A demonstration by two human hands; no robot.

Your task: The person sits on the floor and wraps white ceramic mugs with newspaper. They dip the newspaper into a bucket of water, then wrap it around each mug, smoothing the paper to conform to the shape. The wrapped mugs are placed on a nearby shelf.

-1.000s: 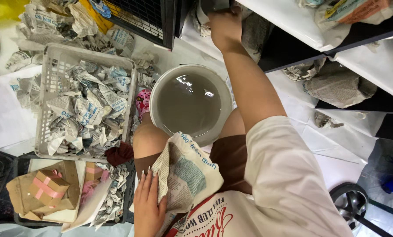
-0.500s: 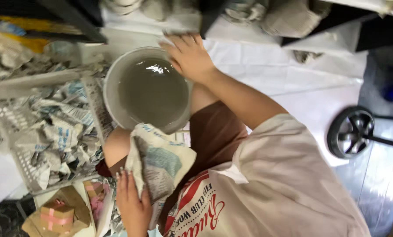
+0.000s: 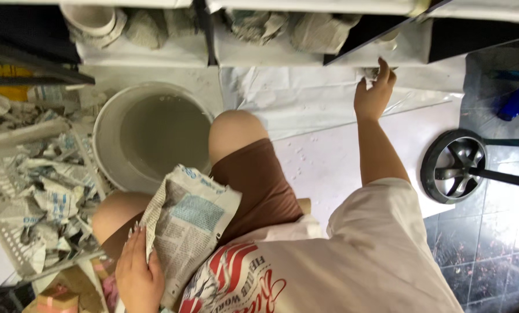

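Observation:
My left hand grips a folded sheet of newspaper that rests on my lap, just right of my left knee. My right hand is stretched out to the far right and touches a small grey lump at the edge of the white sheet below the shelf. Whether its fingers pinch the lump I cannot tell. A white bucket of grey liquid stands on the floor between my knees and the shelf.
A white wire basket full of torn newspaper strips sits at my left. Grey paper-covered lumps and a white cup stand on the shelf above. A black wheel on a rod and a blue bottle lie on the dark tiles at right.
My right hand has left the bucket's rim and swung far right to the shelf's edge. The view shifted right. My left hand still holds the newspaper on my lap.

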